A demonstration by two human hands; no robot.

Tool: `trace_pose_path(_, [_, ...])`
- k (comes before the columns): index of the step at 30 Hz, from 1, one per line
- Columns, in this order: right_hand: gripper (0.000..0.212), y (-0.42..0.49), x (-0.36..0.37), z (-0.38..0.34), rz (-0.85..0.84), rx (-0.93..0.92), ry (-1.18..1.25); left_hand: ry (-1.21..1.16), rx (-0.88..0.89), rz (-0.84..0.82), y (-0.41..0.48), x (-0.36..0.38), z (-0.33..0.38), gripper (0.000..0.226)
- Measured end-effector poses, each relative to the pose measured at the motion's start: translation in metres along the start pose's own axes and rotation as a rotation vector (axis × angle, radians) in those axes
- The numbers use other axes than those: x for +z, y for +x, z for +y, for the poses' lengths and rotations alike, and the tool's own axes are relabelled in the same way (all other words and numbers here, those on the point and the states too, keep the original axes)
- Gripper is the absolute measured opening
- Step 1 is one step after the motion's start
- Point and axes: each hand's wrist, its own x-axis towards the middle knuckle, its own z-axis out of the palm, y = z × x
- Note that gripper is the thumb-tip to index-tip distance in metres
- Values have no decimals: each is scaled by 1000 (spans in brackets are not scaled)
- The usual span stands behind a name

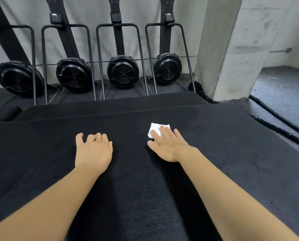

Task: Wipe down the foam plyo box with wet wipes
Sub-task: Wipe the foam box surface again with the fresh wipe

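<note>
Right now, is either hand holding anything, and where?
Nothing is gripped. The right hand presses flat on the near part of the wet wipe, on the plyo box; the left hand rests empty.

Foam plyo box (232, 153): fills the near ground, its far edge running left to right.
Wet wipe (155, 128): flat on the box top, right of centre, nearer the far edge than the near one.
Right grip (169, 146): on the box top, fingers lying over the wipe's near part.
Left grip (93, 150): on the box top, left of the right grip, apart from the wipe.
Lower pad (110, 106): just behind the box's far edge.
Rowing machines (122, 72): four in a row behind the pad, stood against the wall (93, 40).
Pillar (232, 49): beyond the box's far right corner.
Rope (275, 117): on the floor along the box's right edge.
</note>
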Motion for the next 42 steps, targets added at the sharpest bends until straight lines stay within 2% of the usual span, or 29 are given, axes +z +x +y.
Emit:
trace_pose_path(4, [49, 19, -9, 38, 38, 42, -4, 5, 7, 12, 2, 4, 0, 42])
trace_pose_path(10, [55, 47, -25, 109, 64, 297, 11, 16, 27, 23, 4, 10, -3, 48])
trace_pose_path(13, [56, 54, -31, 120, 47, 366, 36, 16, 30, 29, 4, 9, -3, 49])
trace_pose_path(18, [57, 39, -23, 84, 55, 340, -34, 15, 21, 43, 2, 8, -2, 45])
trace_pose_path(24, [60, -15, 6, -4, 48, 128, -62, 5, 2, 40, 2, 5, -1, 39])
trace_pose_path(28, [67, -34, 18, -37, -20, 33, -56, -1, -7, 42, 2, 4, -1, 37])
trace_pose_path(33, [57, -25, 8, -6, -4, 5, -12, -2, -7, 50, 3, 5, -1, 38])
trace_pose_path(37, [45, -11, -8, 50, 72, 159, -11, 23, -4, 65, 4, 8, -2, 38])
trace_pose_path(42, [55, -7, -15, 81, 35, 317, 15, 9, 1, 67, 4, 8, -2, 39])
